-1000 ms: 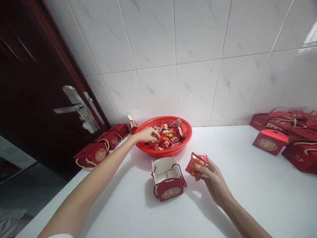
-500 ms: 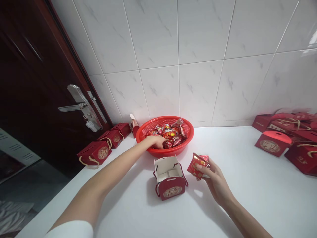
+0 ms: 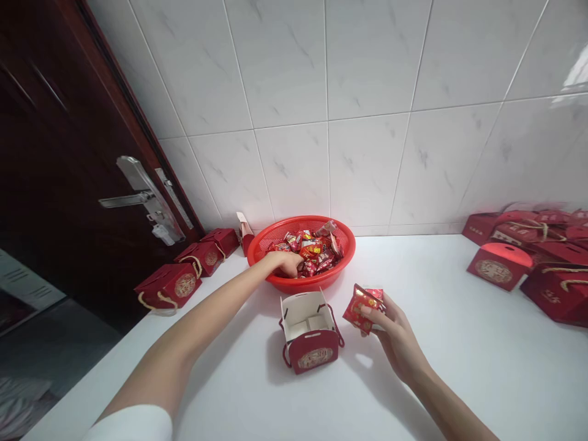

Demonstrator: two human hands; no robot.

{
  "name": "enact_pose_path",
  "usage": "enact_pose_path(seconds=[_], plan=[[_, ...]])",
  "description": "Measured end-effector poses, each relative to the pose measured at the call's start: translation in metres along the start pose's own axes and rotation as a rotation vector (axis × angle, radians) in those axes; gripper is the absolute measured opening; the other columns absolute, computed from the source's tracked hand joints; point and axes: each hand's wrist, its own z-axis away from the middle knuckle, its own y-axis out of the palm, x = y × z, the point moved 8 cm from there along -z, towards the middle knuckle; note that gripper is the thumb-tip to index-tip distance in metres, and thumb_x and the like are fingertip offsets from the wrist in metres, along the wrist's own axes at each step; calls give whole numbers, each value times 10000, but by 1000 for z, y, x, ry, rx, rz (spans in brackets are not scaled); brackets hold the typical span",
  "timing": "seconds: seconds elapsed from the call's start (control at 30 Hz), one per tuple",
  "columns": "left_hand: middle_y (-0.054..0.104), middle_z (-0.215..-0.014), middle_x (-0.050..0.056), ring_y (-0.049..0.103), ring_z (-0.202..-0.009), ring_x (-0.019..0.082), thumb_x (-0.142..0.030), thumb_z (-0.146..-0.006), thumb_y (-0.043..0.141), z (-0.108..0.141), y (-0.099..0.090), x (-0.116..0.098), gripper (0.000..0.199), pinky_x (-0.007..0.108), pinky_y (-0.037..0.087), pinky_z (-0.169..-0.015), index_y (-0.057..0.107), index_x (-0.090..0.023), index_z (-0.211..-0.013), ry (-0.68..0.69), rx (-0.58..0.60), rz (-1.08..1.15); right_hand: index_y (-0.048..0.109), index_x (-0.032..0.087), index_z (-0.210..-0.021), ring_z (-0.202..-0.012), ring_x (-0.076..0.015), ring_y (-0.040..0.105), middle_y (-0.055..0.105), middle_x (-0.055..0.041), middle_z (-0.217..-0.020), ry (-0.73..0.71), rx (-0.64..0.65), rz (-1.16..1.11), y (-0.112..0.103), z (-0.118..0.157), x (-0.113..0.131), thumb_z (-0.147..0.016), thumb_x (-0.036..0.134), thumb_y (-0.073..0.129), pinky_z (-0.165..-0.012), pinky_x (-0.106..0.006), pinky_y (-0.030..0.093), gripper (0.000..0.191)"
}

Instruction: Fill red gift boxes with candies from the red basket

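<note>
My left hand (image 3: 290, 264) reaches into the red plastic basket (image 3: 257, 245), among red wrapped candies (image 3: 312, 247). Its fingertips are hidden down in the wrappers, so their grip does not show. Several red and gold candy packets (image 3: 362, 305) are pinched between the thumb and fingers of my right hand (image 3: 390, 327), held above the table. Between my hands and just in front of the basket stands an open red gift box (image 3: 314, 350) with a white inside, dark red cord handles and a gold oval emblem. What I can see of its floor is bare white card.
Closed red boxes (image 3: 171, 286) with rope handles line the table's left edge by the dark door (image 3: 55, 153). An upright open carton (image 3: 245, 235) leans near the basket. More red boxes (image 3: 500, 267) are heaped at right. A tiled wall (image 3: 294, 171) bounds the back.
The whole view has shifted slightly, so everything appears a little further left. My left hand stays in the basket and my right hand keeps the packets, both nearly still.
</note>
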Motion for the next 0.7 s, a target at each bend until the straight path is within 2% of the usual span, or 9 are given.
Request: enact_pose_path(seconds=[0.13,0.23,0.37,0.53,0.7], plan=[[718,-1037,76,670,-903,253,-130,-571,627,-1,1,3,395,270,462,-655,606,-207,-957,52,-37,22,659,196,-925,-736,-177,569,625,-32,-828,12,10,4,2,1,-1,-722,461,813,-585,-272,426,368],[716,-1060,77,670,-896,247,-130,-585,626,0,3,4,426,263,459,-638,612,-206,-1003,61,-31,28,660,193,-936,-754,-190,583,633,-43,-845,14,12,8,2,1,-2,-718,465,813,-585,-276,427,380],[718,-1091,106,671,-929,274,-120,-578,617,1,3,2,469,283,477,-687,636,-185,-1043,52,-49,5,660,192,-912,-705,-164,547,622,-30,-812,-4,15,9,2,0,-1,-711,466,818,-570,-268,421,374],[734,-1072,95,679,-947,281,-113,-597,589,4,2,-2,503,293,490,-731,662,-185,-1090,81,-64,-6,655,190,-907,-690,-152,529,620,-23,-806,-19,13,13,1,0,0,-713,462,818,-566,-262,419,372],[749,-1065,80,691,-926,265,-134,-620,605,7,0,-3,472,273,492,-703,688,-193,-1081,90,-89,8,649,186,-919,-691,-157,528,623,-29,-802,-21,28,11,3,0,0,-719,460,811,-575,-269,417,376]])
